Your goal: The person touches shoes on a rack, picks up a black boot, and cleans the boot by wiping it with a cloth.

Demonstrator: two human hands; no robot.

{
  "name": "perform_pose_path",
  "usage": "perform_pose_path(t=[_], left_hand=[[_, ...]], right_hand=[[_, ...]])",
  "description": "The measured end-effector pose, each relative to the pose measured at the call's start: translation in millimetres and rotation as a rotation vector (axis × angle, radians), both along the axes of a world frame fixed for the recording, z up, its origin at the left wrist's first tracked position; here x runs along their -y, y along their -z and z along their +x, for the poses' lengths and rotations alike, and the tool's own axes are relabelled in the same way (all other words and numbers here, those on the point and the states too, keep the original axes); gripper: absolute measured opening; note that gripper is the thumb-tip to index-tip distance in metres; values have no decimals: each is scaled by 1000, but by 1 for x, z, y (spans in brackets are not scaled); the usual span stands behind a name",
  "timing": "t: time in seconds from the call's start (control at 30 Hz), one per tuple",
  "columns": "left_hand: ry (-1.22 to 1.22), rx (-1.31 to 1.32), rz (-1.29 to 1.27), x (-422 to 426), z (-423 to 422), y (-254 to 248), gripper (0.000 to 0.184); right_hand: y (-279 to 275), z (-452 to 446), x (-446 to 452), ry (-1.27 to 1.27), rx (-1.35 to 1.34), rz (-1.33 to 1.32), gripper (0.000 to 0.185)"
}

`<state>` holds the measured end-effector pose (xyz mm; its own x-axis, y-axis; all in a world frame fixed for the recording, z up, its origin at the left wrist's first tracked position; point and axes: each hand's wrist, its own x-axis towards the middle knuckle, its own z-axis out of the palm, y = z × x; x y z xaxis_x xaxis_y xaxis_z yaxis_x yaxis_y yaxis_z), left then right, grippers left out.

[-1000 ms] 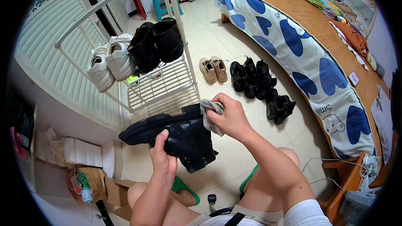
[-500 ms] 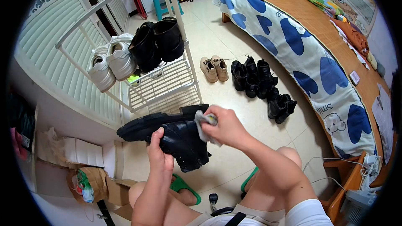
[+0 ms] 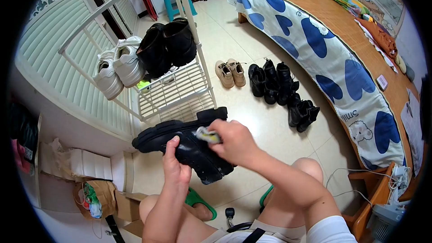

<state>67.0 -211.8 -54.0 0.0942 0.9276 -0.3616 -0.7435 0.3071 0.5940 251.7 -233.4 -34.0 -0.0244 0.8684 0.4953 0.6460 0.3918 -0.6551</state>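
A black boot [image 3: 191, 146] is held sideways above my lap, its thick sole turned up and away from me and its toe to the left. My left hand [image 3: 174, 164] is closed around the boot's near side, thumb pressed on the upper. In my right hand [image 3: 234, 139], the fingers are closed on a folded grey cloth [image 3: 208, 135] with a yellowish patch. The cloth lies against the boot's side near the heel. My fingers behind the boot are hidden.
Left stands a white shoe rack [image 3: 173, 101] with white sneakers [image 3: 128, 63] and black boots [image 3: 166, 47]. Beige shoes [image 3: 230, 74] and several black boots [image 3: 274, 81] are on the floor. A bed [image 3: 333, 49] runs along the right; a paper bag [image 3: 105, 193] is at lower left.
My right hand has moved the cloth left, from the heel edge onto the boot's side. The boot has tilted a little, its heel end rising and its toe shifting right.
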Motion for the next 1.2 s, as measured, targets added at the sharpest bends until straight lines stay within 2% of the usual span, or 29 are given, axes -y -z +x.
perform_pose_path(t=[0.07, 0.13, 0.23, 0.37, 0.43, 0.47, 0.57, 0.6, 0.67, 0.7, 0.73, 0.8, 0.87, 0.97, 1.07, 1.2], left_hand=[[-19, -36, 16, 0, 1, 3, 27], [-21, -40, 11, -1, -1, 7, 26], [-19, -34, -2, -3, -4, 3, 28], [-18, 23, -23, -6, -11, -9, 31], [4, 63, -8, -8, -14, -9, 32], [28, 100, 6, -8, -15, -9, 33], [68, 126, -11, -6, -17, -9, 35], [67, 127, -9, -6, -18, -7, 35], [96, 168, -7, -5, -18, -3, 43], [96, 169, -3, -4, -17, -4, 43], [125, 167, -12, -4, -16, -5, 45], [154, 165, -21, -2, -16, -4, 47], [203, 135, -27, -2, -15, 2, 51], [263, 140, 8, 0, -10, 5, 56], [365, 214, -15, -1, -11, 7, 53], [378, 129, -22, -1, -3, 11, 53]], right_hand=[[0, -8, 5, -131, 66, 47, 29], [5, -5, 1, -123, 63, 65, 30], [4, 20, -9, -21, 134, 28, 31], [2, 52, -13, 105, 195, -142, 23], [-7, 61, -14, 106, -166, -416, 25], [-4, 64, -15, 103, -164, -415, 25], [1, 63, -19, 38, -689, -494, 27], [3, 63, -19, 35, -688, -493, 27], [7, 65, -19, -161, -959, -713, 29], [4, 60, -18, -196, -999, -755, 34], [-3, 56, -14, -250, -1008, -774, 44], [-8, 48, -10, -286, -1042, -804, 50], [-7, 42, -11, -464, -1061, -750, 54], [-11, 35, -7, -432, -1024, -684, 56], [-15, 32, -3, -385, -993, -606, 56], [-8, 33, -2, -217, -864, -509, 50]])
